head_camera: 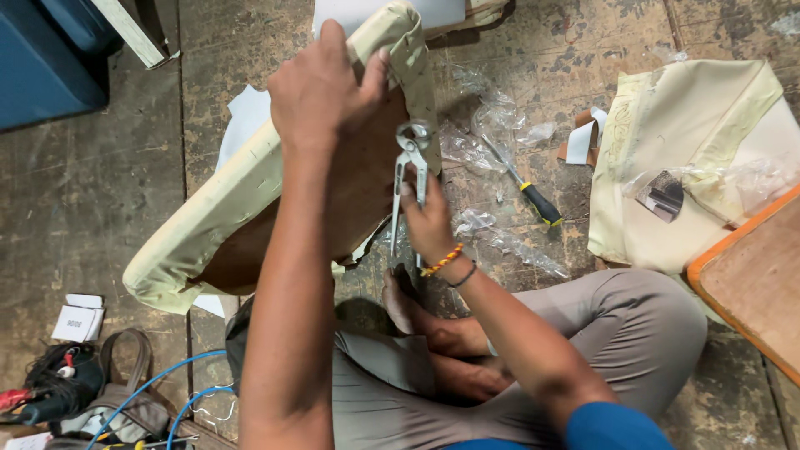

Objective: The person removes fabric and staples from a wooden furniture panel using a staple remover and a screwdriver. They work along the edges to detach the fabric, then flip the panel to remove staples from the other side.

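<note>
I sit cross-legged on a worn floor with a cream upholstered seat cushion tilted up in front of me, its brown wooden underside facing me. My left hand grips the cushion's upper edge, fingers curled over the cream fabric. My right hand holds the handles of metal pincers, whose jaws sit at the fabric edge on the cushion's right side. A beaded bracelet and a dark band circle my right wrist.
A screwdriver with a black and yellow handle lies among crumpled clear plastic. A second cream cushion cover lies right, an orange-edged board beside it. A blue box stands top left; cables and a bag lie bottom left.
</note>
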